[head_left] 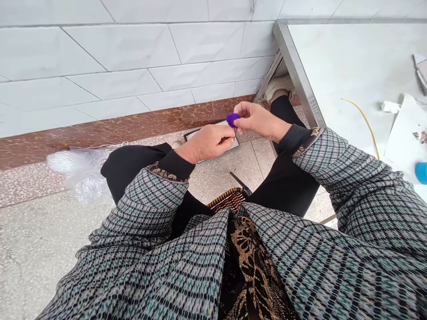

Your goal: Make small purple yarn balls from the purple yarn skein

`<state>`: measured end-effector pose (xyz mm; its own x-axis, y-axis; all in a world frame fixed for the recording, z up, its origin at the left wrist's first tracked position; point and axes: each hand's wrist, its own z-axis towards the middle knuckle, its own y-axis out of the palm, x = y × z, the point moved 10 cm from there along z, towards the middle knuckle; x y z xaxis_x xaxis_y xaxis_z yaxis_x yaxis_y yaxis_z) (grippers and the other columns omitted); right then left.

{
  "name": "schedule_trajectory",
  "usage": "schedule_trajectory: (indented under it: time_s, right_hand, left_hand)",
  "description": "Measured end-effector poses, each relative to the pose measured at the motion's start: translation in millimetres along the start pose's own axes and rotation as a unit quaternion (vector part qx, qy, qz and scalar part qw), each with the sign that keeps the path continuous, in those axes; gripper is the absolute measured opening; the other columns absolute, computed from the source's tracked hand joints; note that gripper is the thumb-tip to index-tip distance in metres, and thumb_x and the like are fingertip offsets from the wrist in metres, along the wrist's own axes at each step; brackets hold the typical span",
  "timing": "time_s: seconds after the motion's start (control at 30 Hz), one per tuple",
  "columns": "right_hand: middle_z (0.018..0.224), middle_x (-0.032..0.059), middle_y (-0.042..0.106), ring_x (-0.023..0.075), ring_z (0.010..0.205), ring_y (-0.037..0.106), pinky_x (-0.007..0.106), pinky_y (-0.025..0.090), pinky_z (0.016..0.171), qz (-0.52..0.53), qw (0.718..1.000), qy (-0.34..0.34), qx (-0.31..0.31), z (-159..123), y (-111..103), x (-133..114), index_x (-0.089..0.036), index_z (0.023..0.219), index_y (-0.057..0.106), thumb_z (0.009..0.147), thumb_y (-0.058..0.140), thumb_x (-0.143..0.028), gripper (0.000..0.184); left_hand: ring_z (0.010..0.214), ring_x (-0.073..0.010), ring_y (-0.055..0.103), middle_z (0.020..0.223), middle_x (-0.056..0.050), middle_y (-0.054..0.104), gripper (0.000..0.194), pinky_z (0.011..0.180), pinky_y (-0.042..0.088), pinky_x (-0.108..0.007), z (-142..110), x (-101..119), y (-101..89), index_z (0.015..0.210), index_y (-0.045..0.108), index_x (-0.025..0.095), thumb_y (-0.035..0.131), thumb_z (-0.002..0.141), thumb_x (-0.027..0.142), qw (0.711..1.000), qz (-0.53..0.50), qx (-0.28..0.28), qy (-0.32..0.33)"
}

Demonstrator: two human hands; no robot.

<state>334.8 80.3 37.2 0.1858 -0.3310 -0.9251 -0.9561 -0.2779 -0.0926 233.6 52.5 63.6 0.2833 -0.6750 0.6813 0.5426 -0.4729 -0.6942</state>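
Observation:
Pinched between the thumb and fingers of my right hand [258, 121] is a small ball of purple yarn [232, 119]. A short purple strand [235, 130] runs down from the ball to the fingertips of my left hand [210, 143], which are closed on it. Both hands are close together above the gap between my knees. The fingers of my left hand curl inward, and part of the strand is hidden by them.
A white panel with a dark edge [230, 153] lies on the floor beneath my hands. White stringy material in clear plastic [83, 169] lies left of my knee. A metal-edged table [333, 58] at right bears a yellow cord [365, 120] and a blue cap [421, 172]. A tiled wall stands ahead.

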Motion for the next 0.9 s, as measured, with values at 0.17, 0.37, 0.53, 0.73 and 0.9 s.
schedule_trajectory:
  time_s: [0.17,0.37,0.53,0.73,0.9]
  right_hand:
    - [0.068,-0.0032,0.064,0.0089,0.059,0.060,0.019,0.053,0.056,-0.105,0.983,0.071,-0.130,-8.4,22.4,19.4,-0.017,0.084,0.063,0.078,0.080,0.007,0.030]
    - [0.074,-0.0042,0.067,0.0076,0.058,0.061,0.019,0.057,0.061,0.034,0.978,0.073,-0.190,-16.6,35.2,5.0,-0.017,0.091,0.064,0.082,0.085,-0.003,0.027]
    - [0.076,-0.0035,0.066,0.0065,0.064,0.064,0.016,0.059,0.067,0.210,0.978,0.011,-0.005,-3.9,-1.4,-17.2,-0.018,0.095,0.059,0.105,0.067,-0.008,0.016]
    - [0.066,-0.0049,0.059,0.0091,0.058,0.058,0.019,0.052,0.055,-0.040,0.999,0.033,0.000,6.9,-7.4,10.3,-0.020,0.083,0.055,0.086,0.079,0.005,0.034]
    - [0.068,-0.0039,0.064,0.0101,0.060,0.060,0.021,0.050,0.057,-0.179,0.962,0.065,-0.198,-7.3,26.2,24.4,-0.018,0.084,0.064,0.075,0.083,0.005,0.030]
  left_hand:
    - [0.065,-0.0148,0.052,0.070,-0.002,0.063,0.020,0.067,0.043,-0.029,-2.4,-16.8,-13.3,0.070,0.059,0.020,0.053,0.090,0.021,0.999,0.010,0.024,-0.039]
    - [0.068,-0.0155,0.055,0.071,-0.002,0.064,0.020,0.068,0.042,-0.028,-3.5,-41.1,-17.8,0.074,0.062,0.019,0.051,0.090,0.025,0.994,-0.013,0.023,-0.102]
    - [0.063,-0.0134,0.050,0.068,0.001,0.060,0.022,0.068,0.042,-0.028,0.7,-28.0,10.2,0.075,0.060,0.020,0.051,0.092,0.029,0.993,-0.068,-0.051,-0.086]
    - [0.062,-0.0121,0.049,0.068,0.002,0.059,0.023,0.068,0.044,-0.027,1.2,-2.6,21.7,0.074,0.059,0.020,0.049,0.093,0.030,0.984,-0.132,-0.113,-0.043]
    - [0.063,-0.0131,0.050,0.065,0.002,0.055,0.020,0.068,0.044,-0.027,1.0,-17.5,-3.8,0.074,0.060,0.020,0.049,0.090,0.027,0.988,-0.120,-0.043,-0.090]
